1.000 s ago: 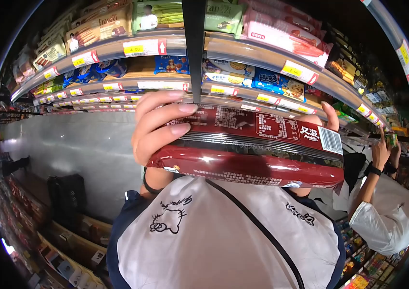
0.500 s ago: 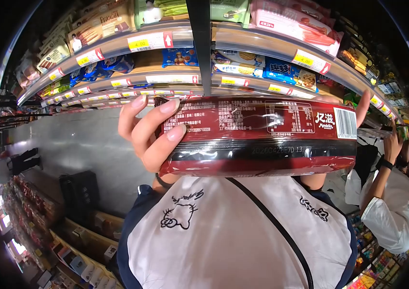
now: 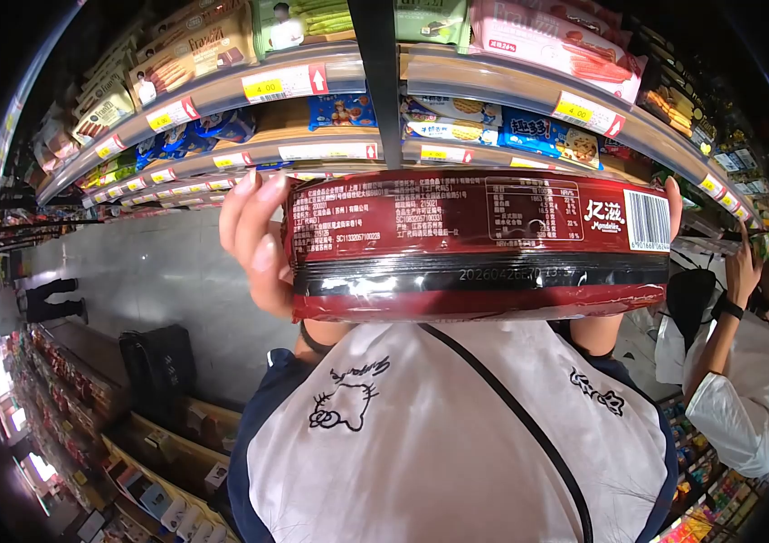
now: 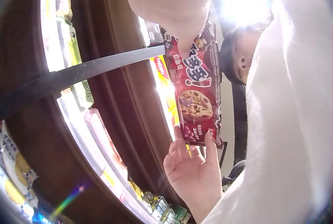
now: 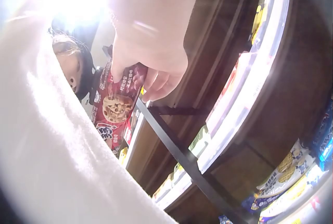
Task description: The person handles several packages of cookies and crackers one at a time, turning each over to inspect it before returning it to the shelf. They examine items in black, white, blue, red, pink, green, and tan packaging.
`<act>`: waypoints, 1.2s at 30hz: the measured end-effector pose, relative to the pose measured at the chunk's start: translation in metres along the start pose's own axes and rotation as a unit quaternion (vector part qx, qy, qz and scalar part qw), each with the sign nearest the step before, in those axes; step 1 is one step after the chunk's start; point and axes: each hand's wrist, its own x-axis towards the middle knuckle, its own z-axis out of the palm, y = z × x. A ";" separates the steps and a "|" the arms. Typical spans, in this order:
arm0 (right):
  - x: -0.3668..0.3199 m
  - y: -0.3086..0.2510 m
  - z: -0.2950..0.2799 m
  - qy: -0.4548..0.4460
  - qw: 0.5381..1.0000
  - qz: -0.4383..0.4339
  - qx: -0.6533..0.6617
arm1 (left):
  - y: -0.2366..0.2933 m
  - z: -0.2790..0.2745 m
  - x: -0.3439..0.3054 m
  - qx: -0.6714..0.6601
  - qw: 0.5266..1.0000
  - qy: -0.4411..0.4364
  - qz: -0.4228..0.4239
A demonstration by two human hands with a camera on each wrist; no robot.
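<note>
Both hands hold a long red packet of chocolate-chip cookies (image 3: 484, 222) level in front of the chest. Its printed back, with a barcode and a date on a black seam, faces the head camera; the cookie picture on its front (image 4: 195, 104) shows in the left wrist view. My left hand (image 3: 256, 240) grips the left end with its fingers over the edge. At the barcode end is my right hand (image 5: 151, 52), its thumb and fingers pinching the wrapper. Most of that hand is hidden behind the packet in the head view.
Ahead run curved shelves with price labels (image 3: 285, 83), bearing pink packets (image 3: 565, 54), brown packets (image 3: 194, 59) and blue cookie packets (image 3: 529, 136). Another person (image 3: 742, 389) in a white top stands at the right. A black bag (image 3: 158, 357) is on the grey floor at the left.
The packet has tilted so its printed back faces the head camera more squarely and has risen slightly. The left fingers have shifted off the printed face toward the left end.
</note>
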 end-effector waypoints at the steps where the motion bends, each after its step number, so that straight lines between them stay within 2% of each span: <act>1: -0.001 0.002 -0.004 -0.004 1.000 0.000 0.014 | 0.005 0.004 -0.001 0.019 0.999 0.029 -0.039; 2: -0.001 0.003 -0.007 -0.008 1.000 0.001 0.029 | 0.007 0.001 0.000 -0.009 0.997 0.014 -0.071; 4: -0.004 0.001 0.001 -0.009 0.998 -0.039 -0.055 | 0.011 -0.002 0.000 -0.068 0.989 0.012 -0.127; 6: -0.006 -0.003 0.012 -0.010 0.987 -0.079 -0.138 | 0.012 -0.002 0.000 -0.088 0.986 0.015 -0.144; 9: 0.000 -0.014 0.023 -0.127 0.982 -0.097 -0.099 | 0.012 -0.003 0.004 -0.065 0.990 -0.010 -0.126; 13: 0.001 -0.006 0.020 -0.060 0.972 -0.133 -0.182 | 0.007 -0.008 0.004 -0.091 0.987 -0.031 -0.127; 18: 0.000 -0.011 0.024 -0.114 0.988 -0.078 -0.076 | 0.014 -0.001 0.006 -0.086 0.987 -0.021 -0.132; 32: 0.000 -0.012 0.030 -0.085 0.989 -0.044 -0.112 | 0.012 0.003 0.006 -0.074 0.990 -0.020 -0.116; 36: 0.003 -0.011 0.029 -0.106 0.988 -0.052 -0.098 | 0.012 0.004 0.007 -0.074 0.991 -0.018 -0.113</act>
